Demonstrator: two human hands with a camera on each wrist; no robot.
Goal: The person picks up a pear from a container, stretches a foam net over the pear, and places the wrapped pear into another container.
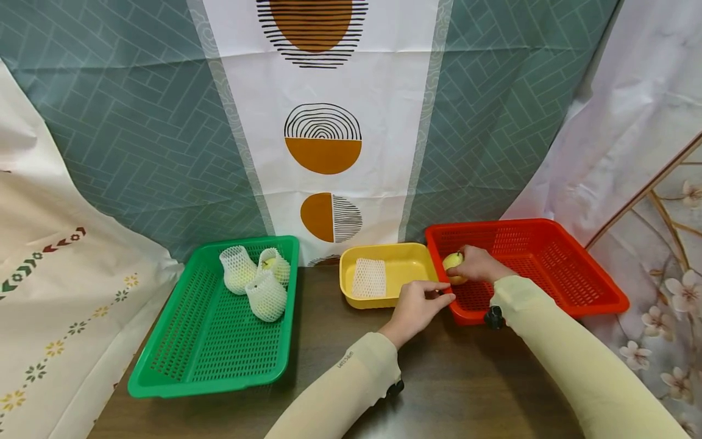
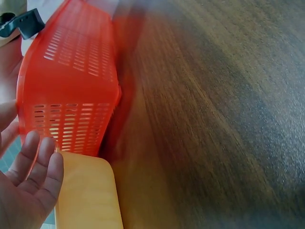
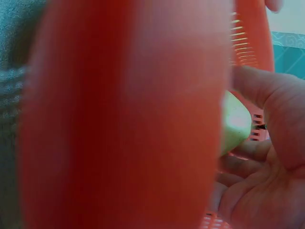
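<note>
A yellow-green pear (image 1: pixel 452 261) with a dark stem is inside the red basket (image 1: pixel 595 299), against its left wall. My right hand (image 1: pixel 481 264) holds it, thumb on one side and fingers curled round the other. In the right wrist view the basket's near wall hides part of the pear (image 3: pixel 237 121). At the basket's left rim is my left hand (image 1: pixel 414 308), its fingertips right at the edge. The left wrist view shows those fingers (image 2: pixel 40 167) loosely extended between the red basket and the yellow tray (image 2: pixel 90 191), with nothing held.
Left of the red basket, the yellow tray (image 1: pixel 408 268) contains a flat white foam net (image 1: pixel 369 278). A green basket (image 1: pixel 205 389) on the left has several pears in foam nets (image 1: pixel 267 296) at its far right. Patterned cloth (image 1: pixel 351 213) hangs behind the brown table (image 1: pixel 329 341).
</note>
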